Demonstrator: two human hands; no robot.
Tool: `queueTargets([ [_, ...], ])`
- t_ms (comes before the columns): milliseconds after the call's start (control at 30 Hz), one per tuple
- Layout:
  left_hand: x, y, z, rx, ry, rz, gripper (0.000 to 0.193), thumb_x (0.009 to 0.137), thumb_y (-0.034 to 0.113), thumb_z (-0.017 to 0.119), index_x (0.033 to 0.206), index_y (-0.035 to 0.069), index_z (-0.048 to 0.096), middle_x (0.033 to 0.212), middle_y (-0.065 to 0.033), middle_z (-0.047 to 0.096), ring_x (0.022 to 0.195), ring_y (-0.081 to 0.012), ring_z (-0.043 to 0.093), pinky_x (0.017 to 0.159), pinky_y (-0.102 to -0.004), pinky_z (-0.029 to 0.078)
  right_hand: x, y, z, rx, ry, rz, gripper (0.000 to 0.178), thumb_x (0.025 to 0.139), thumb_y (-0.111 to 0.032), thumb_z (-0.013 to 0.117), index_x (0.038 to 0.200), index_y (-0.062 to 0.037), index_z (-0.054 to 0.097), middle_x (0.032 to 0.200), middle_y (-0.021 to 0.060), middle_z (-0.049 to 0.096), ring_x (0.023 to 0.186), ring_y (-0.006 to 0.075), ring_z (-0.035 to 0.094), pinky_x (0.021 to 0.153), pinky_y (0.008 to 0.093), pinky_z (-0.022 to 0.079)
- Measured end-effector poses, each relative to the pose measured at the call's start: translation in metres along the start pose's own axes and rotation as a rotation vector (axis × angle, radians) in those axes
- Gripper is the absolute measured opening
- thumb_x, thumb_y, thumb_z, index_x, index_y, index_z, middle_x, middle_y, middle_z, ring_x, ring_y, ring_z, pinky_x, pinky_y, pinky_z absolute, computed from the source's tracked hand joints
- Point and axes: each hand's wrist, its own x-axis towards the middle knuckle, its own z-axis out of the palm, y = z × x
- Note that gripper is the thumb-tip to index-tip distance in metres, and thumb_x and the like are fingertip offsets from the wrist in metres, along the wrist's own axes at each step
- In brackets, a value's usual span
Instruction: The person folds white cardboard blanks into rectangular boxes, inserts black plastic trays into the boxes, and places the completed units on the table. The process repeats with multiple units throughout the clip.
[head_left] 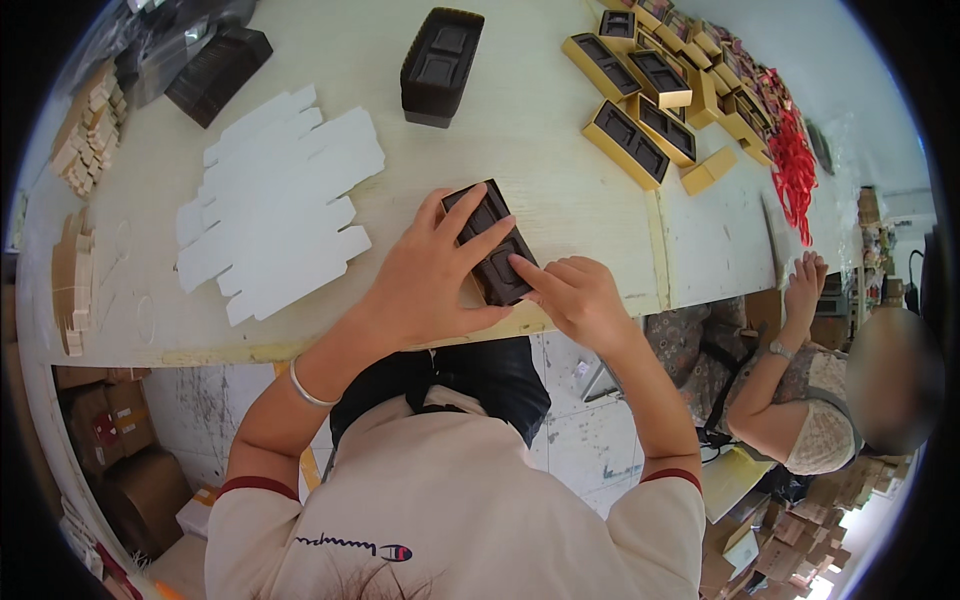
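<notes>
Left hand (425, 278) spread across and gripping dark box (519, 243) at frame centre, right hand (583, 300) just right, index fingertip on its black tray (497, 272), other fingers curled, grip unclear; tray stack (437, 75) upper centre.

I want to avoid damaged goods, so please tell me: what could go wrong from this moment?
The right hand has its index finger on the black tray; pressing too hard could dent it. The tray is also close to the near edge of the table, so it might drop if the left hand loosens. The white cardboard sheets overlap loosely; a forearm brush could shift them.
</notes>
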Motion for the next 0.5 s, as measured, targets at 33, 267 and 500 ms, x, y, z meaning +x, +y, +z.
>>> queueTargets([
  [33, 0.001, 0.0, -0.001, 0.016, -0.008, 0.015, 0.081, 0.066, 0.045, 0.08, 0.136, 0.018, 0.05, 0.147, -0.0158, 0.032, 0.129, -0.0424, 0.033, 0.103, -0.0484, 0.038, -0.001, 0.0, 0.001, 0.001, -0.005, 0.015, 0.041, 0.076, -0.013, 0.071, 0.115, -0.0027, 0.064, 0.073, 0.0065, 0.051, 0.066, 0.0236, 0.054, 0.058, 0.0344, 0.044],
  [267, -0.006, -0.004, 0.002, 0.179, 0.028, 0.063, 0.064, 0.079, 0.038, 0.069, 0.137, 0.022, 0.051, 0.149, -0.0173, 0.03, 0.13, -0.0425, 0.032, 0.103, -0.0519, 0.036, 0.0, -0.017, 0.0, 0.068, 0.045, 0.167, 0.047, 0.078, -0.022, 0.074, 0.12, -0.0043, 0.062, 0.106, 0.0141, 0.056, 0.077, 0.0257, 0.056, 0.069, 0.0354, 0.048],
  [500, -0.01, -0.004, 0.005, 0.128, 0.036, 0.031, 0.06, 0.084, 0.039, 0.063, 0.139, 0.018, 0.049, 0.15, -0.0178, 0.028, 0.136, -0.0403, 0.026, 0.109, -0.0555, 0.024, -0.001, -0.035, 0.015, -0.032, 0.058, 0.246, 0.047, 0.08, -0.025, 0.073, 0.122, -0.0071, 0.061, 0.13, 0.023, 0.048, 0.104, 0.0348, 0.055, 0.087, 0.0406, 0.047],
])
